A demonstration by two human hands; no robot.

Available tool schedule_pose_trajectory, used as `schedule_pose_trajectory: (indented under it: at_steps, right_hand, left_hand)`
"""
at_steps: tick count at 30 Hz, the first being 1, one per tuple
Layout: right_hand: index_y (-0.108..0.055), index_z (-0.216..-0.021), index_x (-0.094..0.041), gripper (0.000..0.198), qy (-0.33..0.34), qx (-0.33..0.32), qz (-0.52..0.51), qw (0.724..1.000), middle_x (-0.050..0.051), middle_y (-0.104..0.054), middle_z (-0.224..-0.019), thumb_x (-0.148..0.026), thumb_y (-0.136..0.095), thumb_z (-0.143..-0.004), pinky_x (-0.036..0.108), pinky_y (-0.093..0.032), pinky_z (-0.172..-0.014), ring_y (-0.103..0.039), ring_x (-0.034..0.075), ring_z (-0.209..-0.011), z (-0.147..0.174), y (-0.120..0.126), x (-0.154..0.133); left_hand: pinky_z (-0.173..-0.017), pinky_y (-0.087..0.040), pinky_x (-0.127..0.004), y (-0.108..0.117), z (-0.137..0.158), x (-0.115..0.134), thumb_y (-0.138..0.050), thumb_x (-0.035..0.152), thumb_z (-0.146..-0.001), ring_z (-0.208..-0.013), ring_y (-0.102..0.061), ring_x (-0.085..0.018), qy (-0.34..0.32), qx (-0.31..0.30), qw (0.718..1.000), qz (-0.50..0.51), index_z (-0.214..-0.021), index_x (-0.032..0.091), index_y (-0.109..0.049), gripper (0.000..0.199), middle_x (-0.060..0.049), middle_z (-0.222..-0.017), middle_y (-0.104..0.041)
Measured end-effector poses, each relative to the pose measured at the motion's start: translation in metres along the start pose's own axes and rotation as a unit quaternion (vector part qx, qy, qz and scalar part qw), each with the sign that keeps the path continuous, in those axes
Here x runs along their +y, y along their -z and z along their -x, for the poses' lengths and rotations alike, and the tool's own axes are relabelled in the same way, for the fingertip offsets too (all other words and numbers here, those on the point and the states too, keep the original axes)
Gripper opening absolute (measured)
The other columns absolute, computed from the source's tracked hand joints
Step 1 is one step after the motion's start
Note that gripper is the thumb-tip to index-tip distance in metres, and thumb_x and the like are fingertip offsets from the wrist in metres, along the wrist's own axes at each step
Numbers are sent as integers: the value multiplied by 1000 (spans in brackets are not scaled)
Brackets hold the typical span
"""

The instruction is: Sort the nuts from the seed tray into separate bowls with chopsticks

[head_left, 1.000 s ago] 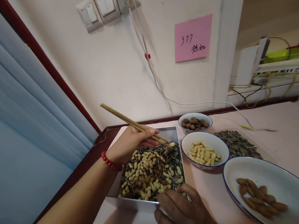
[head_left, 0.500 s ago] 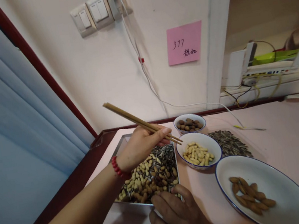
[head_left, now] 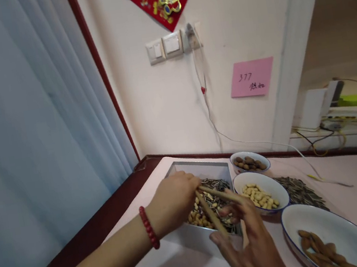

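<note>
My left hand, with a red bead bracelet at the wrist, is closed on one end of a pair of wooden chopsticks. They spread apart toward my right hand, whose thumb is at one stick and index finger at the other. Both hands are above a metal box of mixed peanuts and striped sunflower seeds. Part of the mix is hidden behind my hands. Close by on the right stands a blue-rimmed bowl of shelled-looking pale peanuts.
Behind the peanut bowl is a small bowl of round brown nuts. A sunflower seed pile lies to its right. An oval bowl with almonds stands at front right. A white cable trails onto the table.
My right hand has left the box's front edge and come up to the chopsticks. My left hand has turned, bringing the sticks' free ends toward me. The view has shifted up and left.
</note>
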State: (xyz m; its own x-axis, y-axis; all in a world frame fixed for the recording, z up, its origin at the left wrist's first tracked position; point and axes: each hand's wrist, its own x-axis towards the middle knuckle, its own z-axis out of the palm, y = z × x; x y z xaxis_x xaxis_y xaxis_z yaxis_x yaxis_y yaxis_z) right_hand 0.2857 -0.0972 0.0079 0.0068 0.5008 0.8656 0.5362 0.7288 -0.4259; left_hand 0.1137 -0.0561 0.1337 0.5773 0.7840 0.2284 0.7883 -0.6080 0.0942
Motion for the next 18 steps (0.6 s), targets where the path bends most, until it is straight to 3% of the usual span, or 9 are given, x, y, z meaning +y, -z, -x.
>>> schedule_pose_trajectory:
  at_steps: [4, 7, 10, 13, 15, 18]
  right_hand:
    - [-49, -139, -19, 54, 72, -34, -6, 997, 14, -60, -124, -39, -62, -91, 39, -57, -82, -62, 27, -108, -23, 13, -7]
    - [-61, -116, -23, 29, 105, -63, -42, 992, 9, -63, -108, -36, -65, -91, 32, -57, -76, -64, 21, -95, -37, 21, -17]
    - [-62, -96, -25, 5, 92, -96, -61, 989, 4, -62, -92, -29, -60, -93, 26, -56, -69, -63, 17, -84, -41, 28, -26]
    - [-64, -97, -28, 13, 52, -139, -50, 988, 3, -62, -91, -23, -52, -96, 27, -56, -71, -64, 17, -85, -36, 36, -32]
    - [-66, -101, -29, 17, 31, -139, -35, 989, 3, -62, -94, -23, -50, -97, 27, -56, -71, -64, 18, -87, -29, 40, -33]
    - [-67, -106, -30, 19, 2, -93, 6, 996, 4, -62, -101, -24, -52, -97, 27, -56, -72, -65, 17, -91, -16, 44, -25]
  left_hand:
    - [-71, -48, -41, -10, 6, 16, -53, 9, -86, -83, -62, -29, -57, -27, 991, -119, -85, 15, -66, 14, -13, -90, -71]
    - [-70, -47, -42, -17, 11, 23, -55, 13, -88, -83, -62, -29, -90, -14, 987, -131, -82, 16, -67, 13, -13, -86, -70]
    - [-71, -50, -39, -22, 18, 25, -57, 14, -91, -83, -63, -26, -99, -7, 985, -140, -84, 15, -67, 12, -9, -87, -70]
    - [-76, -53, -35, -18, 31, 25, -58, 14, -94, -86, -66, -23, -101, 2, 989, -111, -90, 15, -66, 10, -5, -91, -72]
    - [-83, -55, -34, -10, 49, 24, -58, 18, -96, -94, -67, -22, -114, 73, 990, -48, -104, 16, -66, 11, -5, -104, -73]
    - [-96, -52, -33, 0, 91, 26, -52, 25, -102, -110, -64, -20, -123, 243, 962, 21, -126, 18, -59, 26, -7, -123, -68]
